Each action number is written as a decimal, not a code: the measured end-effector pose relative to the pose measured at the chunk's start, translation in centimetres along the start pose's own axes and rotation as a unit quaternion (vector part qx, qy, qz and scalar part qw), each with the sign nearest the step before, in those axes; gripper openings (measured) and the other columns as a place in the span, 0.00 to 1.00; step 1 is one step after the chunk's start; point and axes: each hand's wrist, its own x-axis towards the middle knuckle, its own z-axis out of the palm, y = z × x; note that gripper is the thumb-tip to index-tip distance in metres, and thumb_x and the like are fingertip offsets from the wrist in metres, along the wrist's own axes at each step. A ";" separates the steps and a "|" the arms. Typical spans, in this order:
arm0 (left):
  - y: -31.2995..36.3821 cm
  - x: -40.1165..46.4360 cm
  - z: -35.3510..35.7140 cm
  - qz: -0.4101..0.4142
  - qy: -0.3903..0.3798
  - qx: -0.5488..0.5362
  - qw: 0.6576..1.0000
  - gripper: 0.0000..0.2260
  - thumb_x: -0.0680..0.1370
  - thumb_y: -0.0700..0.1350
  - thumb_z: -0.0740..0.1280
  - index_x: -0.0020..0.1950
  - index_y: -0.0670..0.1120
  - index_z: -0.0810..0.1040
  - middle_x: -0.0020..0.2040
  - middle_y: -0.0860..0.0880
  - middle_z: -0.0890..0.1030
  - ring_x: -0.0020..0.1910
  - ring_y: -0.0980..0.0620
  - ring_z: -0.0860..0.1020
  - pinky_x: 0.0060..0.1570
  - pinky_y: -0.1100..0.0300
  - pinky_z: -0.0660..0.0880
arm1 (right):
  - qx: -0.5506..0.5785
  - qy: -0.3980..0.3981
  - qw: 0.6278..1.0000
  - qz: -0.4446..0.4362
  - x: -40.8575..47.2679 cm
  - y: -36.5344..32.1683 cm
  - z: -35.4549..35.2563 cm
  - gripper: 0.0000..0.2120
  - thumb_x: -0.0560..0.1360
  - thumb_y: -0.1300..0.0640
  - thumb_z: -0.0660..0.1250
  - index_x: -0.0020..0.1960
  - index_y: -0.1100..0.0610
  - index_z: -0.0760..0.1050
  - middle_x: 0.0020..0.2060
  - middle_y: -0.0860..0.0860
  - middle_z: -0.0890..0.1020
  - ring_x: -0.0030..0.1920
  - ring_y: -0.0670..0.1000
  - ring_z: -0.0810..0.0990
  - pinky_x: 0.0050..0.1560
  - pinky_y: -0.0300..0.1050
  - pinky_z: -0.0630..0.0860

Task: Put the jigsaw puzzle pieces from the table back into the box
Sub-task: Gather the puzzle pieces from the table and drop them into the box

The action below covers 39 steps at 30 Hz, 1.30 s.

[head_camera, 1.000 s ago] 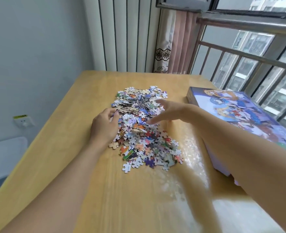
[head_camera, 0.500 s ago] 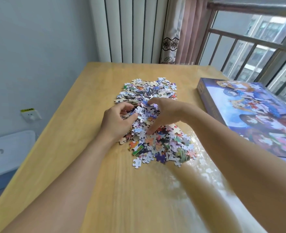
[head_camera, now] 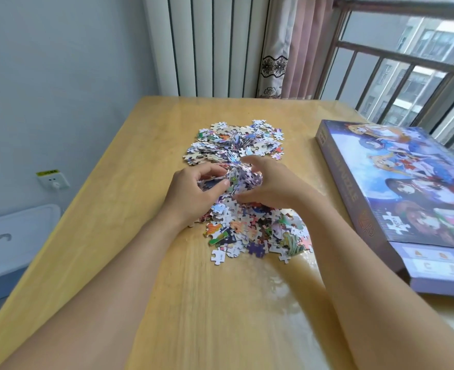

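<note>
Left hand (head_camera: 194, 194) and right hand (head_camera: 270, 186) clutch a clump of puzzle pieces (head_camera: 243, 178) over the bench (head_camera: 129, 161); next, the closed box (head_camera: 397, 188) needs opening.

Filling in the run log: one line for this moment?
left hand: grips pieces | right hand: grips pieces | puzzle pile: on table | box: lid on

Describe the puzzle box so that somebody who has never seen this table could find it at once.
Start at the wooden table under the barred window. The puzzle box lies flat along the table's right edge, right of the loose puzzle pieces that both hands are gathering. It is the only large rectangular thing there, purple-sided, with a cartoon picture on its lid.
</note>
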 end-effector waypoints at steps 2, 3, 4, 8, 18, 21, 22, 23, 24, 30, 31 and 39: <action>0.1 0.0 0.1 0.012 -0.008 0.000 1.000 0.05 0.76 0.46 0.74 0.51 0.53 0.85 0.49 0.63 0.82 0.50 0.70 0.79 0.45 0.78 0.70 | 0.006 0.019 1.000 -0.008 0.1 0.2 0.4 0.39 0.68 0.45 0.79 0.75 0.48 0.67 0.67 0.50 0.76 0.65 0.51 0.75 0.60 0.45 0.74; 0.1 0.0 0.1 0.014 -0.009 -0.001 1.000 0.05 0.76 0.45 0.74 0.51 0.53 0.85 0.49 0.63 0.83 0.50 0.68 0.79 0.46 0.76 0.72 | 0.012 0.027 0.999 -0.013 0.1 0.2 0.5 0.36 0.68 0.45 0.79 0.73 0.48 0.70 0.64 0.49 0.77 0.61 0.50 0.76 0.57 0.45 0.74; 0.1 -0.1 0.2 0.015 -0.009 -0.003 1.000 0.05 0.76 0.45 0.73 0.52 0.52 0.85 0.50 0.61 0.83 0.49 0.66 0.80 0.47 0.73 0.74 | 0.016 0.034 0.999 -0.018 0.1 0.2 0.5 0.32 0.69 0.47 0.79 0.71 0.48 0.73 0.59 0.48 0.77 0.57 0.50 0.77 0.53 0.44 0.73; 0.2 -0.2 0.4 0.031 -0.010 0.000 0.999 0.07 0.76 0.46 0.74 0.53 0.51 0.86 0.49 0.60 0.84 0.49 0.63 0.81 0.47 0.69 0.75 | 0.019 0.071 0.996 -0.043 -0.2 0.4 0.6 0.22 0.71 0.54 0.76 0.63 0.48 0.77 0.53 0.50 0.78 0.50 0.51 0.78 0.43 0.44 0.72; 0.4 0.1 0.8 0.026 0.034 -0.044 0.998 0.07 0.75 0.42 0.76 0.52 0.49 0.85 0.42 0.54 0.85 0.40 0.56 0.83 0.43 0.64 0.78 | 0.077 0.135 0.986 -0.051 -0.4 1.1 1.1 0.13 0.72 0.59 0.74 0.56 0.50 0.83 0.45 0.49 0.81 0.42 0.47 0.78 0.33 0.31 0.67; 0.4 0.1 0.9 -0.004 0.054 -0.079 0.995 0.08 0.75 0.44 0.76 0.51 0.54 0.82 0.41 0.51 0.85 0.39 0.55 0.81 0.41 0.65 0.78 | 0.134 0.136 0.981 -0.047 -0.5 1.3 1.0 0.10 0.72 0.60 0.75 0.51 0.50 0.84 0.42 0.48 0.82 0.33 0.45 0.76 0.31 0.31 0.69; 0.4 0.1 0.9 -0.013 0.057 -0.089 0.994 0.09 0.75 0.44 0.76 0.51 0.55 0.81 0.42 0.50 0.85 0.39 0.55 0.81 0.42 0.64 0.79 | 0.169 0.135 0.976 -0.042 -0.6 1.3 0.9 0.09 0.72 0.60 0.74 0.50 0.50 0.84 0.41 0.49 0.83 0.31 0.45 0.76 0.32 0.34 0.71; 0.4 0.2 0.9 -0.023 0.057 -0.097 0.993 0.10 0.74 0.44 0.76 0.51 0.55 0.81 0.43 0.50 0.85 0.40 0.55 0.81 0.44 0.63 0.80 | 0.209 0.135 0.968 -0.035 -0.7 1.3 0.8 0.08 0.72 0.61 0.74 0.49 0.50 0.84 0.41 0.51 0.83 0.31 0.46 0.77 0.32 0.38 0.73; 0.3 0.2 0.9 -0.031 0.056 -0.102 0.993 0.10 0.74 0.44 0.77 0.52 0.55 0.81 0.44 0.50 0.85 0.42 0.55 0.81 0.46 0.62 0.80 | 0.249 0.136 0.958 -0.025 -0.8 1.3 0.7 0.08 0.73 0.61 0.74 0.49 0.50 0.85 0.41 0.53 0.84 0.32 0.48 0.78 0.32 0.41 0.74; 0.5 0.4 0.9 -0.072 0.068 -0.141 0.985 0.11 0.73 0.43 0.78 0.54 0.49 0.83 0.45 0.51 0.85 0.43 0.57 0.83 0.48 0.62 0.81 | 0.462 0.104 0.880 0.025 -1.5 0.6 -0.6 0.07 0.75 0.65 0.73 0.52 0.57 0.83 0.40 0.58 0.82 0.37 0.50 0.80 0.37 0.43 0.79; 0.7 0.4 1.0 -0.080 0.066 -0.156 0.982 0.12 0.72 0.43 0.78 0.54 0.48 0.83 0.45 0.50 0.85 0.44 0.56 0.84 0.48 0.60 0.81 | 0.489 0.082 0.868 0.026 -1.5 0.5 -0.7 0.08 0.75 0.66 0.72 0.54 0.60 0.83 0.40 0.56 0.81 0.36 0.49 0.79 0.36 0.42 0.78; 2.3 0.1 1.8 -0.165 0.030 -0.331 0.929 0.11 0.77 0.37 0.72 0.59 0.41 0.80 0.41 0.50 0.86 0.42 0.54 0.84 0.44 0.60 0.82 | 0.556 0.002 0.826 0.091 -1.5 -0.5 0.5 0.04 0.79 0.62 0.68 0.46 0.58 0.80 0.44 0.53 0.81 0.41 0.53 0.80 0.38 0.42 0.80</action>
